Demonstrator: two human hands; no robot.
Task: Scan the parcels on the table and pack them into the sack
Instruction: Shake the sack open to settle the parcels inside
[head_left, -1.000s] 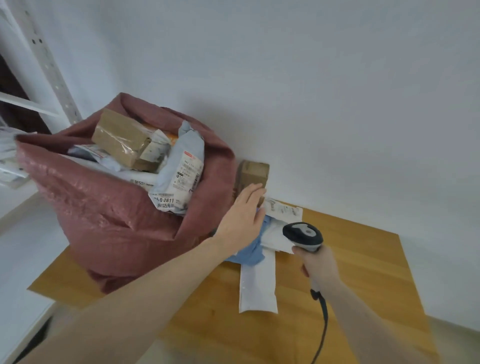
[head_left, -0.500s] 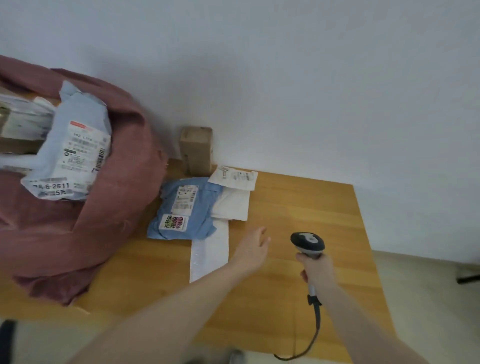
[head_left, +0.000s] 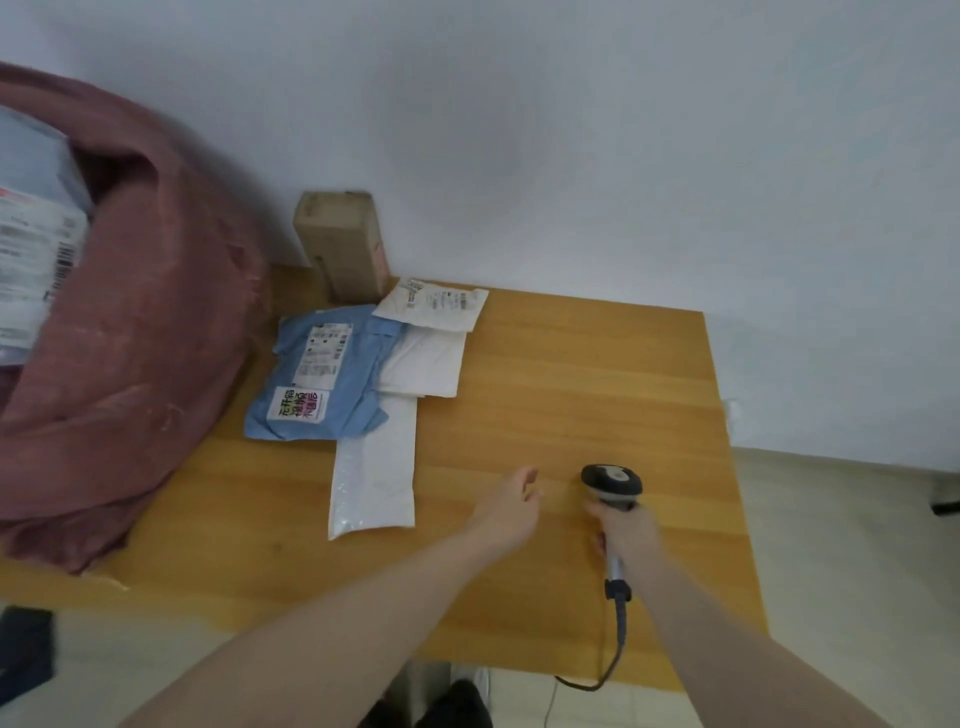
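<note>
A dusty-red sack (head_left: 130, 322) bulges at the left of the wooden table (head_left: 571, 395), with a labelled parcel (head_left: 36, 244) showing in its mouth. A blue labelled mailer (head_left: 317, 384) lies beside it. A long white bubble mailer (head_left: 374, 478) and a white flat parcel (head_left: 426, 364) lie partly under or next to it, and a small white labelled envelope (head_left: 431, 304) lies behind. A brown cardboard box (head_left: 343, 244) stands against the wall. My left hand (head_left: 511, 506) hovers open over the table, right of the bubble mailer. My right hand (head_left: 626, 530) grips a black barcode scanner (head_left: 612, 483).
The scanner's cable (head_left: 613, 660) hangs over the table's front edge. A white wall runs behind the table. Pale floor lies to the right, and a dark object (head_left: 23, 649) sits on the floor at lower left.
My left hand has left the parcels by the sack and moved back to the right, empty. The view has swung right and down. The scanner hand has stayed roughly in place.
</note>
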